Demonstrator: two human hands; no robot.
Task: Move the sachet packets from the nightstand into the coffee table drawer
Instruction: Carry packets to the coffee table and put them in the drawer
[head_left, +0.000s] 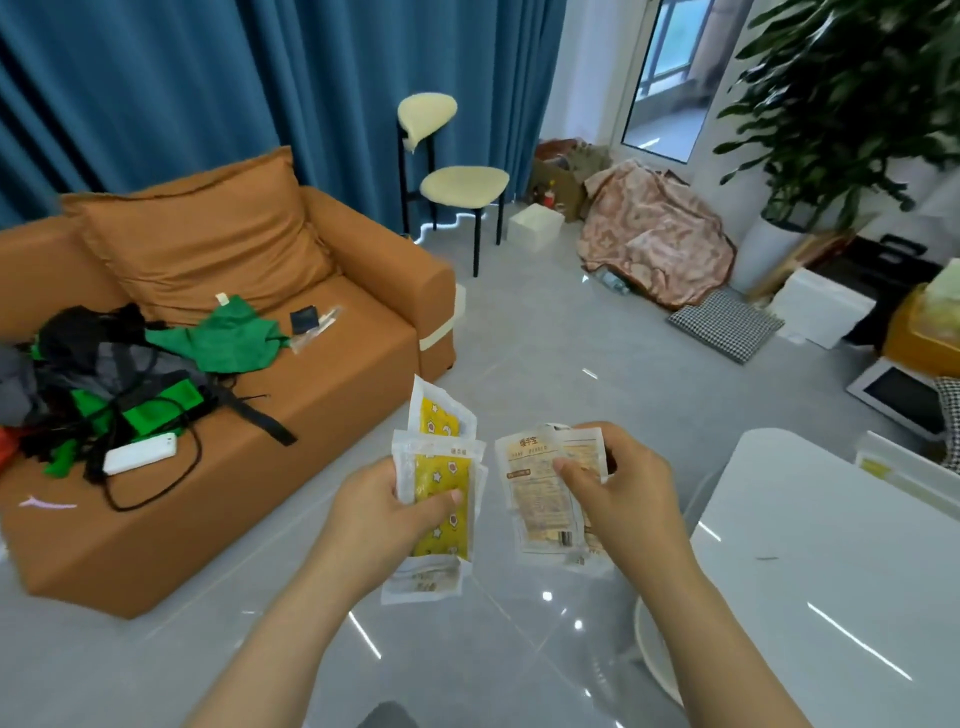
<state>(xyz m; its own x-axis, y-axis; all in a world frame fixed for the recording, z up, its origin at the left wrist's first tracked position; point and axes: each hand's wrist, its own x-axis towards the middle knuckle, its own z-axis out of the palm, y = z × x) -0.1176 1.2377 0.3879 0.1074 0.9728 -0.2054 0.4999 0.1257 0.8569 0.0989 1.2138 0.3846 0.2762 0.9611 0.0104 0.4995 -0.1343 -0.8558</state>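
Sachets, yellow pinched upright in left grip | sachets, tan pinched in right grip | table beside right grip

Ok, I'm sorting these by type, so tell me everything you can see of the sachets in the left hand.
The yellow sachets are a fanned stack of flat, clear-edged plastic packets, fronts yellow with small star-like prints; the lowest shows a pale printed side. They stand upright above the grey floor, gripped by the left hand, thumb across the front one, apart from the beige packets in the right hand.
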